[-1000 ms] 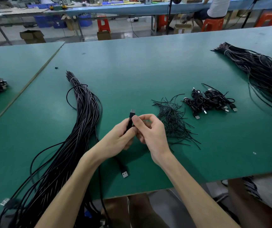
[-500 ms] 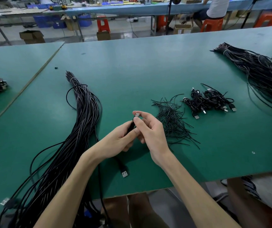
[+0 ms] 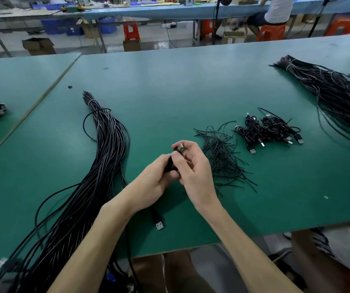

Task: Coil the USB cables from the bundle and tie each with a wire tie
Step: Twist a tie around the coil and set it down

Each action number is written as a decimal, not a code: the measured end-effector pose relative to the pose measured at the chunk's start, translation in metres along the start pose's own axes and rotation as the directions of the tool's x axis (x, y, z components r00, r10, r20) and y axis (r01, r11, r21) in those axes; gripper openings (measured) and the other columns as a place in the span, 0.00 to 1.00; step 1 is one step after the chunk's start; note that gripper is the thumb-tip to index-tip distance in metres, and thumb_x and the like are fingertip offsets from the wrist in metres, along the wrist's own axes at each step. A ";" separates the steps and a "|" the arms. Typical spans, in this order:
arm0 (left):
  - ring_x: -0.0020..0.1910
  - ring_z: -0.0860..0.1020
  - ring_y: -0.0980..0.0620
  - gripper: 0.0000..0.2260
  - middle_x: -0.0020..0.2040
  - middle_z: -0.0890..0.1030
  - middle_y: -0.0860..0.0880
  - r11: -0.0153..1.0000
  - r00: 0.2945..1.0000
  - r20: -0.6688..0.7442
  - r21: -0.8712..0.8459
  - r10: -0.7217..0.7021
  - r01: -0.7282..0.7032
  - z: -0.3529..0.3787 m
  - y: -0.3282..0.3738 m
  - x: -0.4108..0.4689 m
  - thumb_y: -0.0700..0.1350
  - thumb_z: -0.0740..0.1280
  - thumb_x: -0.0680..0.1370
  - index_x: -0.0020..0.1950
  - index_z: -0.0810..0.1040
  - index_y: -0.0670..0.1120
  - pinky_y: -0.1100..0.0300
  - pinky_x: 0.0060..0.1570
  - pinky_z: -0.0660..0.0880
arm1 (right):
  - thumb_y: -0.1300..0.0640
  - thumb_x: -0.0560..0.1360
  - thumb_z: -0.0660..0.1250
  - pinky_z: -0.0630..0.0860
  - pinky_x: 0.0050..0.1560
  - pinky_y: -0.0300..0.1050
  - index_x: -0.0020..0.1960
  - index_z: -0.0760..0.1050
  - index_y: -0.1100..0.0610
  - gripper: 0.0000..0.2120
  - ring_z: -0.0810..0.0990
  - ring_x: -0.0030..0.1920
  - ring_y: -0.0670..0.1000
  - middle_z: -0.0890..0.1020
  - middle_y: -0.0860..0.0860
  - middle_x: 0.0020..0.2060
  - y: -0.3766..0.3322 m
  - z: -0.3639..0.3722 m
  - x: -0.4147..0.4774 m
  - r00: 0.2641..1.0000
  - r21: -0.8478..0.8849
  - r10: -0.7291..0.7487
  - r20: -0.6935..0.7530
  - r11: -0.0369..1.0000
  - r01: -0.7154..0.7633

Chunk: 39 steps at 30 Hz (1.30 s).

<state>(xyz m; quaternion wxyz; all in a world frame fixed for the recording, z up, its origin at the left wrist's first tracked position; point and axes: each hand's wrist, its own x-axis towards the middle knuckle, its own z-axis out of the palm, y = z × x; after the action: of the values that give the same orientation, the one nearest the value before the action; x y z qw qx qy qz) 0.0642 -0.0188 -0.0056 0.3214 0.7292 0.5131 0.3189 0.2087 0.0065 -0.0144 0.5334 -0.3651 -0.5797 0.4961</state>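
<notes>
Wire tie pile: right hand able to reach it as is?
Probably yes. The wire tie pile lies just right of the right hand, nothing between, but its fingers pinch the cable.

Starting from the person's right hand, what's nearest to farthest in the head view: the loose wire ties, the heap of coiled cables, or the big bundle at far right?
From the right hand:
1. Wire ties, just to its right.
2. Coiled cables, farther right, beyond the ties.
3. Big bundle, far right, toward the back.
</notes>
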 end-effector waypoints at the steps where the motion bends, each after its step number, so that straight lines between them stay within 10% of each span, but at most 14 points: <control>1: 0.56 0.78 0.56 0.12 0.57 0.80 0.55 0.998 0.999 -0.038 0.054 0.022 -0.020 0.001 -0.002 0.000 0.38 0.61 0.85 0.68 0.70 0.47 0.60 0.57 0.74 | 0.52 0.81 0.65 0.70 0.37 0.36 0.55 0.76 0.47 0.04 0.75 0.36 0.43 0.78 0.44 0.37 0.000 0.000 -0.001 1.000 -0.005 -0.022 -0.002 1.000 0.022; 5: 0.61 0.77 0.54 0.15 0.61 0.77 0.55 0.993 0.998 -0.053 0.117 0.027 -0.020 0.003 -0.005 -0.002 0.44 0.59 0.86 0.73 0.66 0.53 0.50 0.62 0.75 | 0.52 0.82 0.64 0.71 0.40 0.42 0.58 0.75 0.47 0.05 0.75 0.38 0.43 0.80 0.47 0.40 0.000 -0.001 -0.002 0.998 -0.043 -0.066 -0.007 0.997 0.066; 13: 0.43 0.76 0.56 0.08 0.45 0.79 0.59 0.984 0.995 -0.082 0.169 -0.052 0.065 0.005 -0.004 -0.001 0.44 0.56 0.85 0.50 0.66 0.57 0.57 0.43 0.73 | 0.53 0.84 0.62 0.77 0.43 0.47 0.60 0.74 0.48 0.06 0.78 0.39 0.50 0.76 0.45 0.37 0.001 0.001 -0.002 0.997 -0.103 -0.074 0.024 0.992 0.076; 18: 0.52 0.81 0.41 0.07 0.53 0.83 0.47 0.969 0.992 -0.077 0.222 -0.097 0.112 0.002 -0.002 0.000 0.44 0.54 0.85 0.58 0.69 0.45 0.42 0.55 0.77 | 0.53 0.84 0.65 0.76 0.44 0.41 0.61 0.76 0.49 0.07 0.80 0.42 0.51 0.76 0.44 0.39 0.001 0.001 -0.002 0.997 -0.107 -0.071 0.043 0.991 0.075; 26: 0.60 0.81 0.51 0.15 0.59 0.84 0.55 0.995 0.986 -0.154 0.066 -0.060 0.071 0.001 -0.004 0.000 0.43 0.53 0.83 0.64 0.75 0.47 0.46 0.63 0.76 | 0.43 0.78 0.71 0.77 0.54 0.41 0.63 0.81 0.53 0.19 0.83 0.51 0.46 0.85 0.48 0.51 0.001 0.002 -0.001 0.995 -0.035 0.041 0.086 0.999 -0.038; 34: 0.53 0.80 0.62 0.12 0.53 0.83 0.62 0.996 0.994 -0.108 0.077 -0.032 0.041 0.001 -0.006 0.001 0.46 0.55 0.86 0.66 0.74 0.51 0.67 0.54 0.74 | 0.53 0.80 0.71 0.71 0.38 0.31 0.56 0.84 0.55 0.08 0.75 0.34 0.40 0.81 0.39 0.35 0.006 -0.002 0.002 0.998 0.031 0.032 0.052 0.999 -0.033; 39: 0.54 0.80 0.51 0.19 0.56 0.83 0.54 0.998 0.995 -0.085 0.022 -0.057 0.059 0.000 0.001 -0.003 0.61 0.53 0.84 0.66 0.74 0.53 0.52 0.58 0.75 | 0.56 0.82 0.69 0.72 0.34 0.34 0.54 0.85 0.57 0.07 0.75 0.34 0.41 0.81 0.43 0.35 0.007 -0.003 0.002 0.996 0.113 0.075 0.047 0.990 -0.080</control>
<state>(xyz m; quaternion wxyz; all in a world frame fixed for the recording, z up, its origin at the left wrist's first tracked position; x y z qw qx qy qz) 0.0638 -0.0215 -0.0053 0.2997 0.7039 0.5508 0.3337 0.2102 0.0103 -0.0211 0.5213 -0.3455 -0.5467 0.5567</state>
